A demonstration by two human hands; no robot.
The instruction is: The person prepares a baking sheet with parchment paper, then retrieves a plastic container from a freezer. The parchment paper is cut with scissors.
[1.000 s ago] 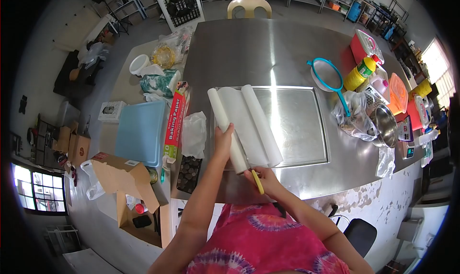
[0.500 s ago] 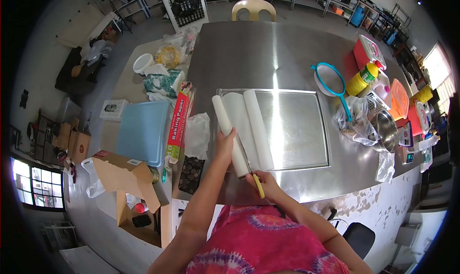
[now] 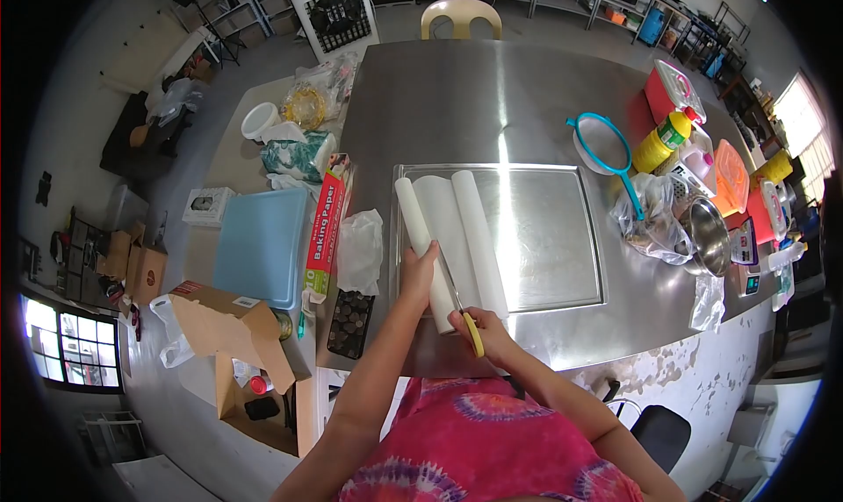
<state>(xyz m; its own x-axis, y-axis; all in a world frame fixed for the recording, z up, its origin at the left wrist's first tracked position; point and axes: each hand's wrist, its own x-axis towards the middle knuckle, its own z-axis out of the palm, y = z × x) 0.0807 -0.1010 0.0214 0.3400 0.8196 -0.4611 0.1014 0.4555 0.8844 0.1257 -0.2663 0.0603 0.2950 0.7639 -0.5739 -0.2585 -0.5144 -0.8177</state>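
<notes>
A length of white baking paper (image 3: 446,221) lies over the left part of a shallow metal tray (image 3: 553,239), with a rolled edge on each side. My left hand (image 3: 420,269) is wrapped round the left roll (image 3: 413,217), about midway along it. In my right hand (image 3: 487,333) are scissors with a yellow handle (image 3: 474,335). Their blades point away from me and lie along the paper beside the left roll. Whether the blades are apart cannot be made out.
Left of the tray are a red baking paper box (image 3: 327,221), a crumpled plastic bag (image 3: 360,252) and a dark tray (image 3: 350,322). A blue-rimmed strainer (image 3: 604,144), a yellow bottle (image 3: 663,142) and a steel bowl (image 3: 705,237) stand on the right.
The paper and its rolls have shifted slightly to the right and toward me. Both hands keep their grips, and the scissors remain beside the left roll.
</notes>
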